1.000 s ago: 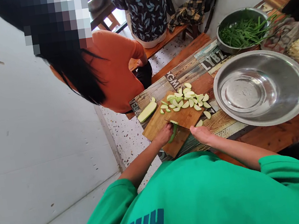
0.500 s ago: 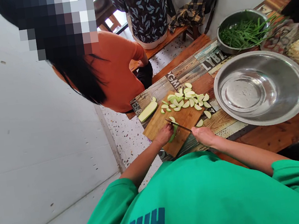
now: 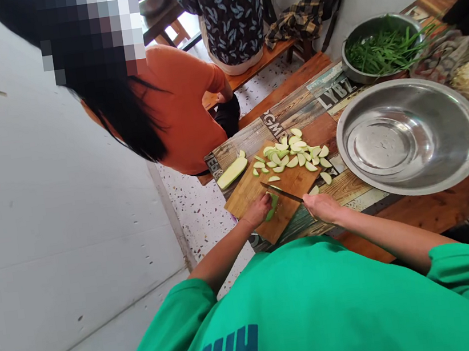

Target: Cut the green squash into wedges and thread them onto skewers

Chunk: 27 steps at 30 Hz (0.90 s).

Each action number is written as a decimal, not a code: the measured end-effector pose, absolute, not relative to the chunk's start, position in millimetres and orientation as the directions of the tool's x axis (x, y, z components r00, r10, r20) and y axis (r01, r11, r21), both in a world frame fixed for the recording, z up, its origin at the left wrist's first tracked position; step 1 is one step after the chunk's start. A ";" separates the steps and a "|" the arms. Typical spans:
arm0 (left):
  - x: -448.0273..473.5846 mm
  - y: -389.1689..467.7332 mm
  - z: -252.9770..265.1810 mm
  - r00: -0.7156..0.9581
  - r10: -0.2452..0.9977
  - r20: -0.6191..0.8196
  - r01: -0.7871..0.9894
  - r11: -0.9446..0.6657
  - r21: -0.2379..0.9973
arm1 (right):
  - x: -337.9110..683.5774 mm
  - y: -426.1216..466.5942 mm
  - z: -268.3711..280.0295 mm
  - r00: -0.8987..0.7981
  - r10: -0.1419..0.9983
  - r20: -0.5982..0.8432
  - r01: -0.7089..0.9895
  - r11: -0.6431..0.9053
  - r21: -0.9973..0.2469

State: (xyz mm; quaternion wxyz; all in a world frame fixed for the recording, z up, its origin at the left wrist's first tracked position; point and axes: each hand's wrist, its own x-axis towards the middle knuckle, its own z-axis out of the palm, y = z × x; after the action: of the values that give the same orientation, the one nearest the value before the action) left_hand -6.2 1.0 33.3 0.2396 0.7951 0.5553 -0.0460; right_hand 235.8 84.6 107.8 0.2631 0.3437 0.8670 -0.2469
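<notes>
My left hand [image 3: 259, 209] is closed round a piece of green-skinned zucchini [image 3: 272, 207] and holds it on the wooden cutting board [image 3: 240, 202]; the hand hides part of the piece. In my right hand [image 3: 322, 208] is the handle of a knife [image 3: 285, 193], its dark blade lying across the board just beyond the zucchini piece. One half-round slice [image 3: 274, 179] rests by itself past the blade. Many more zucchini slices [image 3: 293, 159] spread over the board's far side and onto the table. A halved zucchini [image 3: 232, 173] lies cut face up at the board's left.
A wide steel basin [image 3: 416, 174] stands on the patterned table [image 3: 294, 107] at right. Behind it is a metal bowl [image 3: 348, 68] of cut green leaves. A person in an orange top [image 3: 187, 112] sits close at the far left; another in a patterned shirt [image 3: 231, 17] sits beyond.
The knife has shifted slightly to the far side, off the zucchini piece. A slice that stood at the blade now lies flat on the board farther away. My left hand keeps its hold.
</notes>
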 end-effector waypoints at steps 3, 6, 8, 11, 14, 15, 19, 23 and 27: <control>-6.8 1.1 31.6 0.393 0.845 -0.362 0.907 -0.293 0.302 | 235.6 75.7 115.3 -0.630 0.454 -0.631 0.720 0.645 -0.254; -6.7 1.0 29.2 0.392 0.846 -0.361 0.906 -0.289 0.307 | 233.7 71.1 116.3 -0.623 0.447 -0.642 0.722 0.644 -0.252; -6.5 0.7 27.6 0.392 0.850 -0.353 0.904 -0.284 0.320 | 232.2 71.3 112.6 -0.620 0.440 -0.650 0.723 0.643 -0.253; -6.3 -0.5 26.7 0.396 0.854 -0.337 0.899 -0.286 0.332 | 229.9 74.0 103.3 -0.609 0.438 -0.661 0.727 0.642 -0.245; -6.2 -3.6 28.0 0.372 0.868 -0.329 0.904 -0.259 0.339 | 229.1 77.9 95.6 -0.603 0.450 -0.659 0.732 0.641 -0.231; -6.4 -5.1 28.5 0.361 0.872 -0.330 0.907 -0.246 0.341 | 229.5 79.2 94.6 -0.604 0.456 -0.654 0.733 0.641 -0.230; -8.2 -11.7 28.1 0.361 0.870 -0.335 0.909 -0.248 0.336 | 232.4 80.2 100.6 -0.621 0.460 -0.635 0.724 0.646 -0.241; -10.7 -13.7 23.8 0.381 0.865 -0.327 0.902 -0.270 0.336 | 232.3 72.8 114.7 -0.639 0.449 -0.625 0.704 0.669 -0.239; -11.6 -13.9 19.9 0.396 0.863 -0.314 0.899 -0.294 0.325 | 230.0 68.5 119.6 -0.639 0.444 -0.628 0.694 0.684 -0.223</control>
State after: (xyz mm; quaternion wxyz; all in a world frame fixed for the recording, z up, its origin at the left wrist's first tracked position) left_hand -11.6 -13.9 19.9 0.2290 0.8035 0.5482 -0.0390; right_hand 230.0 68.5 119.6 0.2732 0.3250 0.8760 -0.2289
